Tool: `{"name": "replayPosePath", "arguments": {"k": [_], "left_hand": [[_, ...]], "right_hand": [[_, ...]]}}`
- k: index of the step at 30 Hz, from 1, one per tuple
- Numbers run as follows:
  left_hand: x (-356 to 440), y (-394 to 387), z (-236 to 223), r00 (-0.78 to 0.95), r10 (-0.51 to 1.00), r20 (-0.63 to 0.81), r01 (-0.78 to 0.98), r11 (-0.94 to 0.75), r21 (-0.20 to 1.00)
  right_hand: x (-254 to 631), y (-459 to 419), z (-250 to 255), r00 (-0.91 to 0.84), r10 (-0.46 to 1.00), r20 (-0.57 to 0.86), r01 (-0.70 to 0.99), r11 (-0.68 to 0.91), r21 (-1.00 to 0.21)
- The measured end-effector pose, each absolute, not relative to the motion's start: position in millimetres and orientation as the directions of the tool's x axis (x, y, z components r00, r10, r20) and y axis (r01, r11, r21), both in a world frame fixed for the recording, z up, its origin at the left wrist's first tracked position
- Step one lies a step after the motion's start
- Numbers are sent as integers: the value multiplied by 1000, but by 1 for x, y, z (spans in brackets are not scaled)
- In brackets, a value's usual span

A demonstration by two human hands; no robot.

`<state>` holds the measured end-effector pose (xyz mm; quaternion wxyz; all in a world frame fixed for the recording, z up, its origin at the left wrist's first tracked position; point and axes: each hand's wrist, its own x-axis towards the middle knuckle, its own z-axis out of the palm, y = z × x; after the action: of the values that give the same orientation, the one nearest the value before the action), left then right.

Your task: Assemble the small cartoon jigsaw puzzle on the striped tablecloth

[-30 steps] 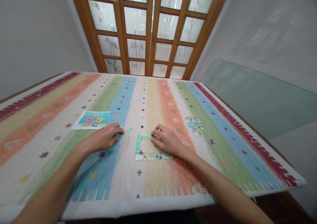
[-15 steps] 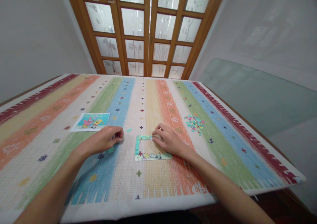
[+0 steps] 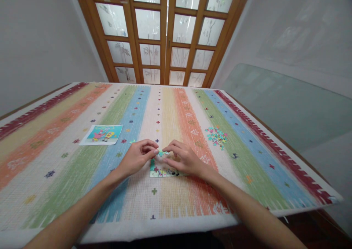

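Observation:
A partly joined jigsaw puzzle (image 3: 168, 173) lies on the tablecloth in front of me, a frame of edge pieces partly covered by my hands. At its upper left, my left hand (image 3: 140, 156) pinches a small turquoise puzzle piece (image 3: 161, 153) between thumb and fingers. My right hand (image 3: 187, 158) hovers over the right part of the puzzle, its thumb and fingers curved and apart, with nothing visible between them. Another loose turquoise piece (image 3: 132, 141) rests just beyond my left hand.
A printed cartoon picture (image 3: 102, 134) lies on the left side of the striped tablecloth (image 3: 74, 183). To the right sits a pile of loose puzzle pieces (image 3: 216, 137). Wooden glazed doors (image 3: 167, 36) stand behind the table, and a pale green panel (image 3: 286, 102) is at the right.
My left hand has moved right to the puzzle's upper left and now pinches a turquoise piece there. My right hand's thumb and fingers have spread apart.

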<state>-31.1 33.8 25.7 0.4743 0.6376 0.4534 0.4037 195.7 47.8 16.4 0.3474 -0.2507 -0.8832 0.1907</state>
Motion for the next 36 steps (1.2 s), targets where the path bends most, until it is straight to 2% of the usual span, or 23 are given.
{"name": "replayPosePath", "arguments": {"k": [7,12,14,17,20,23,25,30,36], "left_hand": [[-25,29,27,242,970,23,139,-58,989],[-23,28,26,277,961,6,160,-52,986],[-26,30,28,294,955,39,215,-106,971],[-40,37,32,260,940,219,402,-312,861],[-63,47,33,181,896,406,653,-419,631],[-88,58,31,187,886,424,806,-385,450],[-101,64,28,210,901,380,854,-359,377],[-121,72,26,236,933,272,896,-318,312],[-131,71,33,190,940,283,909,-277,310]], "right_hand": [[195,48,13,-607,528,594,319,846,-427],[197,49,13,-627,529,572,365,848,-385],[200,51,12,-649,536,540,402,844,-355],[208,57,11,-667,583,465,476,813,-336],[216,63,9,-652,645,399,536,764,-359],[221,67,6,-643,678,356,566,734,-377],[221,68,4,-638,697,328,585,715,-383],[219,68,3,-629,731,265,641,680,-355],[217,66,6,-636,735,237,648,674,-353]]}}
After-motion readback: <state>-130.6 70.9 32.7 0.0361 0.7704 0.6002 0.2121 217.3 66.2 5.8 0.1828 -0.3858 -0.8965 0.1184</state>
